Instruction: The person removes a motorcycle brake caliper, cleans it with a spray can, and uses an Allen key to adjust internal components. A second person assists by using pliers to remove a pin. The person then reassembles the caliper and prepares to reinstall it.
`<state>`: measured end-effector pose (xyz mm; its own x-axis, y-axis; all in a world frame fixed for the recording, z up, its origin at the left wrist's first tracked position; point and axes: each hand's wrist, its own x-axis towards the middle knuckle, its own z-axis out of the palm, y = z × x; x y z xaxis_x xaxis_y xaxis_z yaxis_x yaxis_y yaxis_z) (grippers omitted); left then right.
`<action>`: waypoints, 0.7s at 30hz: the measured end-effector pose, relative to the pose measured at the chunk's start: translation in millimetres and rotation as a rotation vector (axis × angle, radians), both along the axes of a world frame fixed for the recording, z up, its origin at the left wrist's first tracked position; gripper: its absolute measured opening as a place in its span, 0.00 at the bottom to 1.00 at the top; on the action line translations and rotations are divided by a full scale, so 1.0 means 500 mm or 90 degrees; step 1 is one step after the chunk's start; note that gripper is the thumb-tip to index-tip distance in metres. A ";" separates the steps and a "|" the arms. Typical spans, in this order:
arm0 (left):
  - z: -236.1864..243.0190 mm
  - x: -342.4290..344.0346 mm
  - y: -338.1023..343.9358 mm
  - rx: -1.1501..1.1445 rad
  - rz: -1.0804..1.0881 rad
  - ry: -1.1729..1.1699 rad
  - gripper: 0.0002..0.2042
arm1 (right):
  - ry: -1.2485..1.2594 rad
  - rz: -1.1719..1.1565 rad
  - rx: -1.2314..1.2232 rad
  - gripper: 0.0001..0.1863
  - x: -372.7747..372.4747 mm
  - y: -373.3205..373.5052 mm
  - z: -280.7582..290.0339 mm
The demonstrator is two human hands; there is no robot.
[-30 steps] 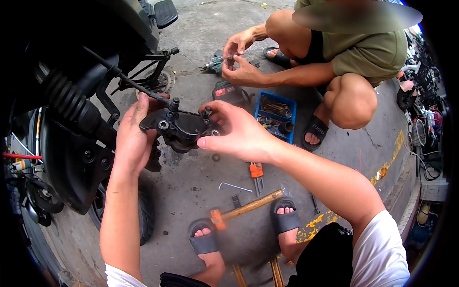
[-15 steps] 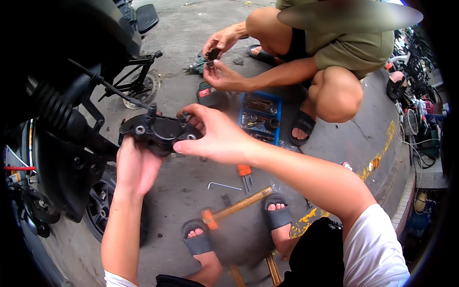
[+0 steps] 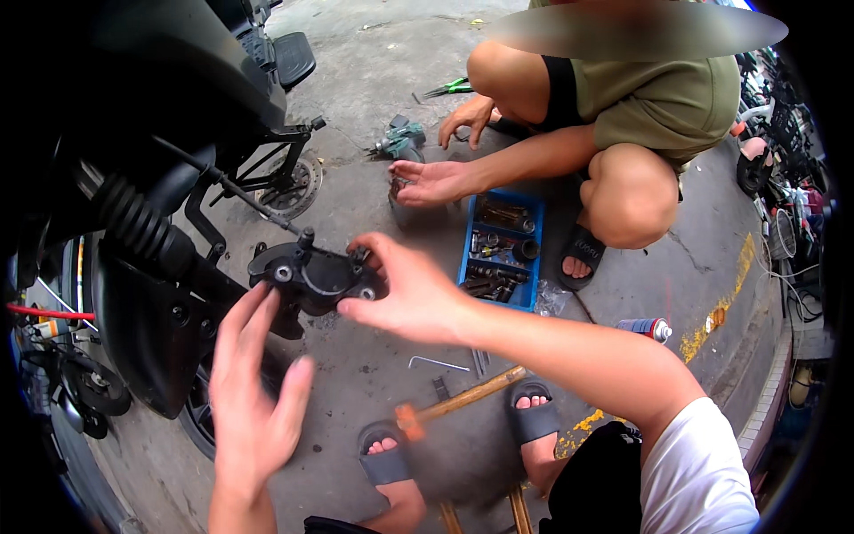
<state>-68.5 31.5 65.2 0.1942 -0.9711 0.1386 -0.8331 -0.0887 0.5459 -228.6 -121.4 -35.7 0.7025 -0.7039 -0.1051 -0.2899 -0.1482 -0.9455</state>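
Observation:
A black brake caliper [image 3: 316, 280] hangs at the end of a dark hose [image 3: 238, 190] beside the motorbike's shock absorber [image 3: 133, 218]. My right hand [image 3: 411, 292] grips the caliper's right end, thumb below and fingers above. Just under its left side, my left hand [image 3: 256, 383] is open, fingers stretched upward and thumb apart. Its fingertips come close to the caliper's lower left edge; whether they touch it I cannot tell.
A person squats opposite, one hand [image 3: 436, 181] palm up, the other [image 3: 467, 120] lowered. On the ground are a blue tool tray [image 3: 540, 267], a green power tool [image 3: 402, 139], green-handled pliers [image 3: 449, 87], a hex key [image 3: 440, 363], a spray can [image 3: 648, 329] and a wooden bar [image 3: 471, 396].
My left hand has let go of the caliper's underside and dropped lower, opening. My right hand keeps its grip. The other person's hands have parted from the dark flat piece they held together.

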 end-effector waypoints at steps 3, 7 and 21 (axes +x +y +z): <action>0.036 -0.005 0.051 -0.096 0.093 0.037 0.25 | -0.010 -0.017 0.005 0.40 0.011 0.024 -0.013; -0.011 0.026 0.105 -0.114 0.145 0.180 0.20 | -0.020 -0.018 0.039 0.39 0.031 0.058 0.004; -0.078 0.028 0.125 -0.149 0.120 0.144 0.17 | -0.065 -0.052 0.072 0.38 0.066 0.046 -0.058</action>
<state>-54.4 93.8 26.1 0.4172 -0.8627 0.2857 -0.6704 -0.0799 0.7377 -195.6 -98.2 -64.6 0.6541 -0.7471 -0.1185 -0.1990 -0.0188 -0.9798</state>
